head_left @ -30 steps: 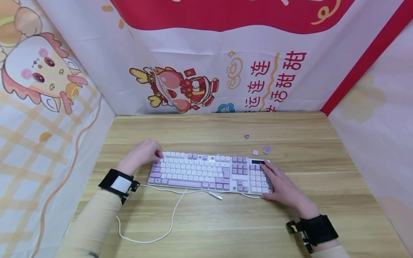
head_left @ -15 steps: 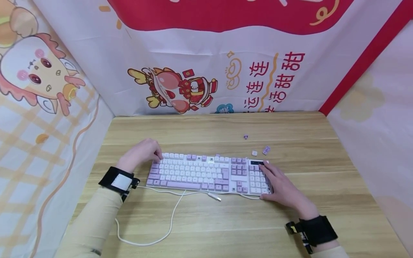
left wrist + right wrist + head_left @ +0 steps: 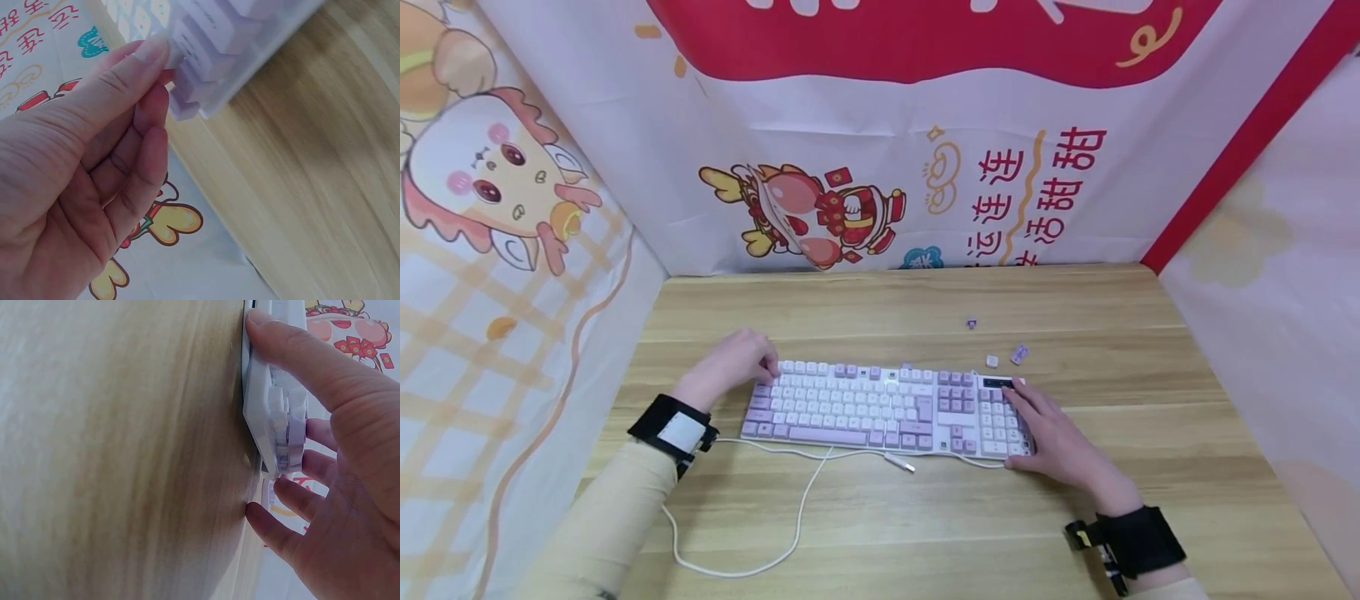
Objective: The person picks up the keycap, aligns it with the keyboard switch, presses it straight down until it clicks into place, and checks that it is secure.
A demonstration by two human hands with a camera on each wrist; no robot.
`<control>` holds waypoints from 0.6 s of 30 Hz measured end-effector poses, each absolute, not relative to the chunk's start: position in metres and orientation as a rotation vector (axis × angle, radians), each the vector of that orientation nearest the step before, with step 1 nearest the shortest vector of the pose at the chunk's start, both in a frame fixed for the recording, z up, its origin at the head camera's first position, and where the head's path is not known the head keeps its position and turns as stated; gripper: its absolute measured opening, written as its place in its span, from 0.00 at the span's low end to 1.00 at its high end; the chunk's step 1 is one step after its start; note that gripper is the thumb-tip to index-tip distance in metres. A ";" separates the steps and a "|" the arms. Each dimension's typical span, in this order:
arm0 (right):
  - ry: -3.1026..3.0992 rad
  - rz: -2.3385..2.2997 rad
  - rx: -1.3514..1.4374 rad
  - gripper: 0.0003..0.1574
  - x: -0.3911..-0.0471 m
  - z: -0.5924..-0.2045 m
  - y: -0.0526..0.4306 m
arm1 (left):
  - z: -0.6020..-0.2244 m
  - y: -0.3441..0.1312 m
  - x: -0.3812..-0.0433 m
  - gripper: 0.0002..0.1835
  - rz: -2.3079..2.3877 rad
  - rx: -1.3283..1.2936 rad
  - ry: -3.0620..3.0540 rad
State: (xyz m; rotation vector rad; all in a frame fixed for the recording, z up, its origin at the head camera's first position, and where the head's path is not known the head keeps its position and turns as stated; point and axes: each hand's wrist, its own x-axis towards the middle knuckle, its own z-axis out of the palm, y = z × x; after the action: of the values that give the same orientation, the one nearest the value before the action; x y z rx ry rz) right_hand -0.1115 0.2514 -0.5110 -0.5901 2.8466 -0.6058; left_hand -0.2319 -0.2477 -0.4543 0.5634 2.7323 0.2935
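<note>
A white and lilac keyboard (image 3: 842, 406) lies across the table. At its far left corner my left hand (image 3: 730, 367) pinches a pale keycap (image 3: 175, 57) between thumb and index finger; the left wrist view shows the other fingers curled below. Whether that keycap is seated or lifted, I cannot tell. My right hand (image 3: 1060, 437) holds the number-pad end, its thumb on the near edge and fingers over the far side. Behind the keyboard lie a loose white keycap (image 3: 992, 362), a longer lilac piece (image 3: 1019, 354) and a small purple piece (image 3: 972, 323). Dark gaps show among the keys.
A white cable (image 3: 799, 525) runs along the keyboard's near edge and loops toward me, its USB plug (image 3: 900, 462) lying in front. The wooden table (image 3: 940, 533) is bounded by printed cloth (image 3: 850, 108) behind and at both sides.
The head view shifts slightly. Both hands stay at the same places on the keyboard, and the loose pieces have not moved.
</note>
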 end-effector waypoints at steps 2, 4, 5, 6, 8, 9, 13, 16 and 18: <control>2.847 -0.606 -0.586 0.67 -0.111 -0.512 0.251 | -0.455 -0.250 -0.232 0.08 0.301 0.574 2.729; 2.853 -0.605 -0.590 0.68 -0.111 -0.512 0.251 | -0.456 -0.251 -0.232 0.07 0.307 0.595 2.725; 2.855 -0.603 -0.593 0.68 -0.111 -0.512 0.251 | -0.456 -0.251 -0.232 0.07 0.311 0.607 2.722; 2.858 -0.603 -0.598 0.68 -0.112 -0.511 0.251 | -0.456 -0.252 -0.231 0.06 0.313 0.617 2.720; 2.863 -0.599 -0.607 0.68 -0.112 -0.511 0.251 | -0.456 -0.252 -0.230 0.05 0.318 0.627 2.715; 2.865 -0.597 -0.611 0.68 -0.112 -0.511 0.251 | -0.456 -0.252 -0.230 0.05 0.320 0.629 2.715; 2.869 -0.591 -0.622 0.67 -0.112 -0.511 0.251 | -0.454 -0.250 -0.226 0.05 0.335 0.596 2.728; 2.871 -0.583 -0.624 0.67 -0.112 -0.511 0.251 | -0.457 -0.249 -0.223 0.06 0.335 0.614 2.747; 2.870 -0.583 -0.624 0.67 -0.112 -0.511 0.250 | -0.460 -0.249 -0.221 0.06 0.334 0.650 2.760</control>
State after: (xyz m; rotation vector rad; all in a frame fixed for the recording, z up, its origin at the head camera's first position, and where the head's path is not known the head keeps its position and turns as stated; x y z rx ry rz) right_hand -0.1117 0.2504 -0.5111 -0.6236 2.8699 -0.5833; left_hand -0.2212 -0.2487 -0.4603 0.6495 2.7598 0.3342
